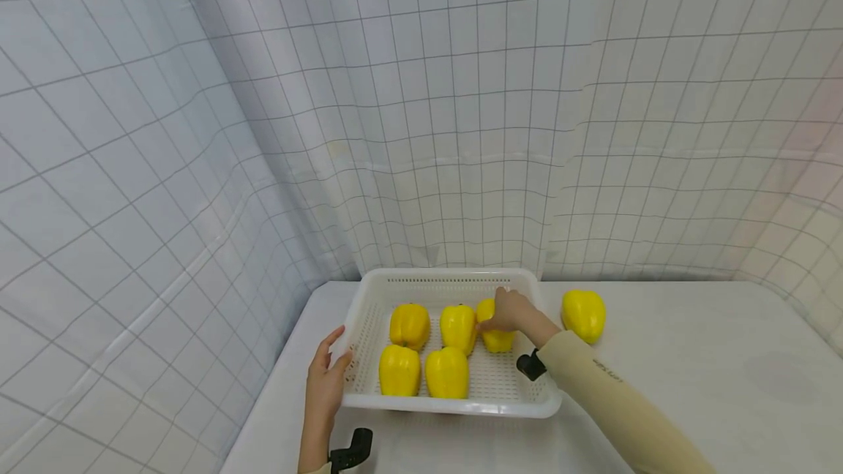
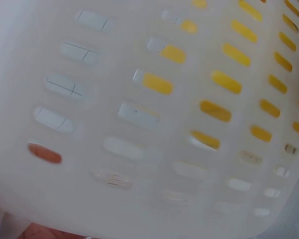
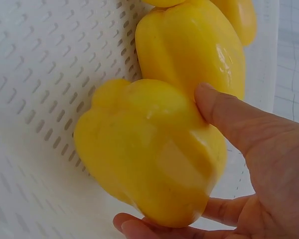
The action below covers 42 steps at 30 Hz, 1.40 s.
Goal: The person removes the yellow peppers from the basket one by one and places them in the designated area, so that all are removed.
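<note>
A white perforated basket (image 1: 487, 407) stands on the table with several yellow bell peppers (image 1: 399, 371) inside. At its right part, my right hand (image 1: 515, 311) holds a yellow bell pepper (image 3: 149, 149), the thumb on one side and the fingers round the other. That pepper sits low in the basket, right beside another bell pepper (image 3: 189, 45). Along the basket's left side, my left hand (image 1: 324, 379) has its fingers extended and spread, the fingertips right at the rim. The left wrist view is filled by the perforated basket wall (image 2: 89, 164), yellow showing through its slots.
One more yellow bell pepper (image 1: 583, 315) lies on the white table (image 1: 711, 371), to the right of the basket. White curtains with a dark grid (image 1: 461, 130) hang behind the table and on its left.
</note>
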{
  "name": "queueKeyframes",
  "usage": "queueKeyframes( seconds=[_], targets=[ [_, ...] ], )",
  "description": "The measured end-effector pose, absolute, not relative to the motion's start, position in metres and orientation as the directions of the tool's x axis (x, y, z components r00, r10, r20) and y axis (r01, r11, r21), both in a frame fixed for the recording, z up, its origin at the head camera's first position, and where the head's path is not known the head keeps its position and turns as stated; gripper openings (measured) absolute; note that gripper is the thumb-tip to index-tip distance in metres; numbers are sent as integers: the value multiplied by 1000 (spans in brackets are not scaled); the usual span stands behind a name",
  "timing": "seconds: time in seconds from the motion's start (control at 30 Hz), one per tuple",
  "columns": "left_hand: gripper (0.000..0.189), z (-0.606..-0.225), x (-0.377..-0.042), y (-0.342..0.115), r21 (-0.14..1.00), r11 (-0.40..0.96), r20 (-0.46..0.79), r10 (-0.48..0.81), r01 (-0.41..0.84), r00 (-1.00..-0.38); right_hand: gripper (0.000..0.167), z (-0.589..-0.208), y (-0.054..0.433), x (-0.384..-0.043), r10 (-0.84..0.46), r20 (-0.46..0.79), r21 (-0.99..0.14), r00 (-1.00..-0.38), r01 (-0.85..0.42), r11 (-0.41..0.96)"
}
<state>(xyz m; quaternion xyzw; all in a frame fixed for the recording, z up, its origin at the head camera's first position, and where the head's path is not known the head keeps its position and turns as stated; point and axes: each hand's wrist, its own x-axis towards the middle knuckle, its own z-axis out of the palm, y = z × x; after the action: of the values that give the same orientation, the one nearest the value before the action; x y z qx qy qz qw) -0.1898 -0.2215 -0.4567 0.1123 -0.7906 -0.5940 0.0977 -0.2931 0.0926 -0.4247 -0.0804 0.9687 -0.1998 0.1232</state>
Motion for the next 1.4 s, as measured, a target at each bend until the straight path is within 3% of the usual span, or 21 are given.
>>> queueKeyframes(
  seconds=[0.67,1.4],
  targets=[
    [48,-456,-189,-220,966,251,21,-285,-54,-958,101,-430,93,-292,-192,-129,-506,-973,-102,857],
    [48,-456,-188,-221,964,262,22,-285,-55,-958,76,-419,94,-287,-129,43,-523,-991,-133,842]
  ],
)
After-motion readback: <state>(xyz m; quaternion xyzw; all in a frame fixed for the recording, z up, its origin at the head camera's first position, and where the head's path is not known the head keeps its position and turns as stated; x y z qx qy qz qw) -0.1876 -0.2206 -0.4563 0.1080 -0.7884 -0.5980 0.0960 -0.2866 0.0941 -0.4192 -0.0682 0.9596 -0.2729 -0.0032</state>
